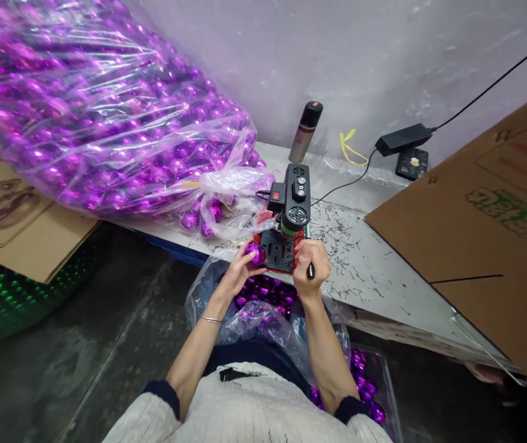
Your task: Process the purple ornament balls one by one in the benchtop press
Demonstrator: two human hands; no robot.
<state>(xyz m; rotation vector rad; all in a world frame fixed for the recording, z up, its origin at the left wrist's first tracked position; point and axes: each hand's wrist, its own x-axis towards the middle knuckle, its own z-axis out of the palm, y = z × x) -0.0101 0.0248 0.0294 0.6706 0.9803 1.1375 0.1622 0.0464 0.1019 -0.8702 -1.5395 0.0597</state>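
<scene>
My left hand [239, 269] holds a shiny purple ball [256, 255] between its fingers, at the left edge of the slotted black base plate [278, 251] of a small bench drill press [297, 195]. Closed in a fist, my right hand [312, 266] grips the black-tipped lever handle [310, 271] on the press's right side. The tool end under the press head is hardly visible from above. Below the table edge, an open clear plastic bag [208, 286] in front of my body holds many more purple balls [268, 294].
A huge clear bag of purple balls [120, 117] leans over the table's left side. Black shavings [341, 246] litter the white tabletop [383, 274]. Behind stand a spray can [305, 132] and a power adapter [404, 139] with its cable. A cardboard box [485, 215] blocks the right.
</scene>
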